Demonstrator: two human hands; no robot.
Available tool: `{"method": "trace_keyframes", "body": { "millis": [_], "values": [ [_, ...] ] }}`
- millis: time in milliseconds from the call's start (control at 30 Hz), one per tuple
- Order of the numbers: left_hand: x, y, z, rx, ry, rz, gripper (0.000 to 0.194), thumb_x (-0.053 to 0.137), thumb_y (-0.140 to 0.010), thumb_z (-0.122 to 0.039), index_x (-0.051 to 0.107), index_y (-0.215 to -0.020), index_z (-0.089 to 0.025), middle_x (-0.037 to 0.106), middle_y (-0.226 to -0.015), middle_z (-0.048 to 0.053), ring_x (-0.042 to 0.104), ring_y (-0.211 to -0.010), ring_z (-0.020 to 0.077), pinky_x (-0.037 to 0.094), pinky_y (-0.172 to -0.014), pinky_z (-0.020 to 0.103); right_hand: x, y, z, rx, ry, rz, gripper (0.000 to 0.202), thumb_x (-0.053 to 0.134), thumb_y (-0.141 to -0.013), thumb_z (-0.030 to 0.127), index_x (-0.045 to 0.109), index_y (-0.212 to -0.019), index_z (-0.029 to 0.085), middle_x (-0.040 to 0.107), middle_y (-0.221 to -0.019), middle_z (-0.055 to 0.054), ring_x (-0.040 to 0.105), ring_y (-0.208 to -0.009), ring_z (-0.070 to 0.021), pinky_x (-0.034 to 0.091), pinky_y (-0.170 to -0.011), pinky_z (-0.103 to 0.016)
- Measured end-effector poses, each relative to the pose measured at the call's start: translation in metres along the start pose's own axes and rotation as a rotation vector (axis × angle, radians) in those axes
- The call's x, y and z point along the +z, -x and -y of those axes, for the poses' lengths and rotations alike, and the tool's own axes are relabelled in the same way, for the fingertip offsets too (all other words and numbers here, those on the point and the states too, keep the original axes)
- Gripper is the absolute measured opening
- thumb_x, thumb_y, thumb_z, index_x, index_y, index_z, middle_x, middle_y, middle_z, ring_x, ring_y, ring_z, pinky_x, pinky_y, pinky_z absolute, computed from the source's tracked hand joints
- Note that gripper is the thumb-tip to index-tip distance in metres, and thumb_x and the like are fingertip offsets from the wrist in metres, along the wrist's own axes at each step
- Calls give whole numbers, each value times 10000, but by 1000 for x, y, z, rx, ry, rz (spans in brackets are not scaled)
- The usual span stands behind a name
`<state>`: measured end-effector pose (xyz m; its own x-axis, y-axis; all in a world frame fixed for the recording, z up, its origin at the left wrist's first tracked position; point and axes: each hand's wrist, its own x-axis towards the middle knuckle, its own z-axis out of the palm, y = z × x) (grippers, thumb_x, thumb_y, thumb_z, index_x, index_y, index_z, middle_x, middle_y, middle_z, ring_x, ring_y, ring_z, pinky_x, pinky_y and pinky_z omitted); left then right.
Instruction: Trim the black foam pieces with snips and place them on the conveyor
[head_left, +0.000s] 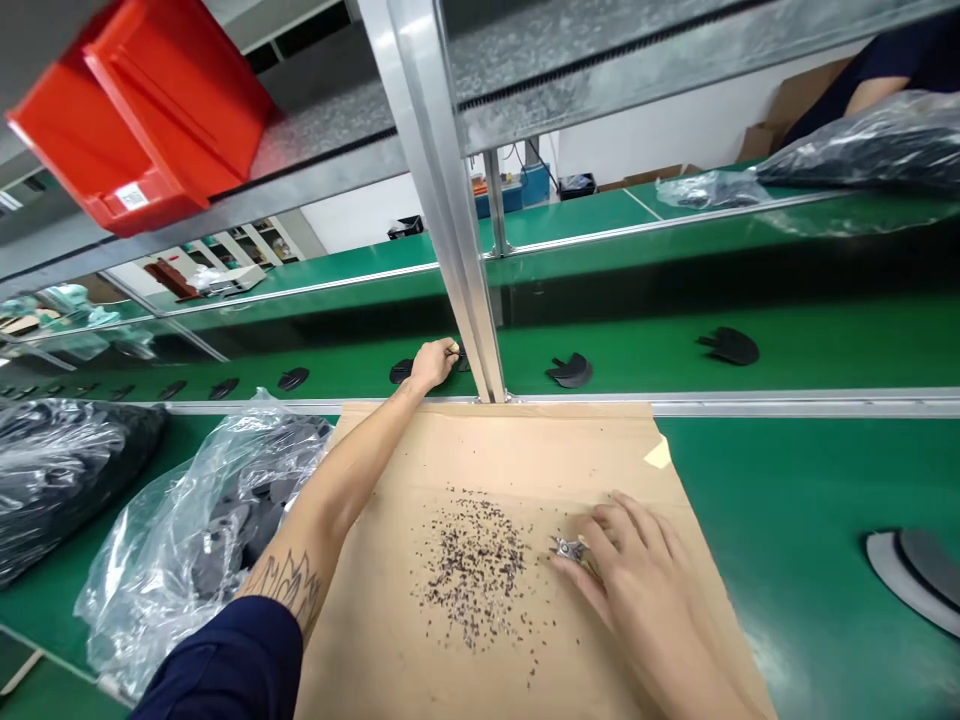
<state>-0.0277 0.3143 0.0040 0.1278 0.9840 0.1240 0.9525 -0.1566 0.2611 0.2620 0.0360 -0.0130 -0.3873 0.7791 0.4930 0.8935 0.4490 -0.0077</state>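
Note:
My left hand (435,364) reaches out over the green belt beside the metal post. Its fingers are closed on a black flat part (463,360), which the post partly hides. Another black part (401,372) lies just left of that hand. Over the cardboard sheet (525,440), my right hand (630,560) is curled around small nippers (568,548). Their metal jaws point left, while the handles are mostly covered by my fingers. Many tiny dark scraps (480,560) are scattered on the cardboard to the left of the nippers.
More black parts (571,370) lie spaced along the green belt (637,325). A clear plastic bag (187,540) of black parts lies left. An upright metal post (442,190) stands ahead, below a shelf with a red bin (150,110). Another person's arm (877,92) shows at far right.

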Motion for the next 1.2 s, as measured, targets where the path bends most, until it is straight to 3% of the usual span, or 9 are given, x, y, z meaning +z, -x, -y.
{"method": "trace_keyframes", "body": {
  "millis": [233, 433, 567, 633, 733, 800, 867, 1033, 1200],
  "values": [
    [-75, 94, 21, 235, 69, -131, 106, 577, -938, -176, 680, -939, -149, 718, -940, 88, 683, -915, 209, 536, -864, 330, -10, -15, 13, -74, -224, -138, 294, 436, -1017, 346, 672, -983, 173, 685, -954, -121, 656, -927, -266, 532, -770, -384],
    [-88, 213, -34, 665, 185, -9, 228, 503, -975, -251, 715, -903, -208, 729, -910, 82, 682, -885, 213, 549, -818, 330, -16, -20, 29, -2, -665, -79, 456, 499, -981, 462, 521, -1369, 223, 663, -1205, -126, 693, -1013, -243, 578, -844, -347],
    [-86, 266, -73, 722, 312, 71, 254, 532, -950, -222, 743, -932, -362, 742, -941, 34, 703, -922, 217, 574, -853, 329, -13, -24, 34, -3, -933, 201, 591, 588, -905, 556, 523, -1407, 251, 699, -1239, -118, 719, -1012, -271, 614, -795, -347],
    [-88, 279, -78, 650, 455, 150, 297, 527, -936, -210, 743, -897, -410, 743, -967, 20, 703, -970, 237, 573, -916, 358, -12, -25, 36, -57, -982, 292, 448, 608, -889, 564, 675, -1220, 269, 759, -1073, -83, 738, -899, -268, 619, -758, -350],
    [-91, 290, -70, 441, 662, 193, 228, 555, -925, -244, 748, -921, -366, 736, -1086, 25, 673, -1091, 276, 535, -1005, 419, -14, -25, 39, -109, -982, 184, 290, 601, -905, 524, 739, -1012, 291, 761, -932, -56, 724, -790, -262, 608, -738, -377],
    [-87, 294, -62, 260, 842, 190, 121, 646, -896, -311, 727, -979, -278, 735, -1037, 73, 691, -1002, 284, 557, -931, 424, -17, -22, 42, -158, -914, 43, 233, 585, -933, 447, 728, -1044, 300, 748, -965, -60, 715, -826, -262, 588, -777, -393],
    [-76, 296, -58, 130, 1011, 246, 293, 662, -897, -441, 668, -1055, -195, 722, -889, 96, 703, -763, 230, 584, -740, 369, -21, -17, 47, -221, -764, -63, 214, 570, -956, 338, 716, -1106, 295, 740, -984, -65, 703, -847, -243, 559, -787, -379],
    [-41, 303, -75, 41, 1252, 373, 483, 652, -886, -577, 605, -1083, -139, 711, -884, 96, 715, -748, 166, 576, -706, 275, -27, -12, 57, -395, -515, -112, 264, 533, -961, 142, 700, -1147, 227, 724, -885, -61, 653, -805, -178, 507, -732, -307],
    [-43, 304, -77, 128, 1161, 218, 264, 612, -954, -392, 658, -991, -134, 714, -933, 81, 705, -819, 149, 572, -755, 253, -33, -14, 56, -253, -787, 27, 408, 663, -909, 438, 647, -1253, 219, 669, -1083, -108, 633, -981, -223, 551, -811, -363]
  ]
}}
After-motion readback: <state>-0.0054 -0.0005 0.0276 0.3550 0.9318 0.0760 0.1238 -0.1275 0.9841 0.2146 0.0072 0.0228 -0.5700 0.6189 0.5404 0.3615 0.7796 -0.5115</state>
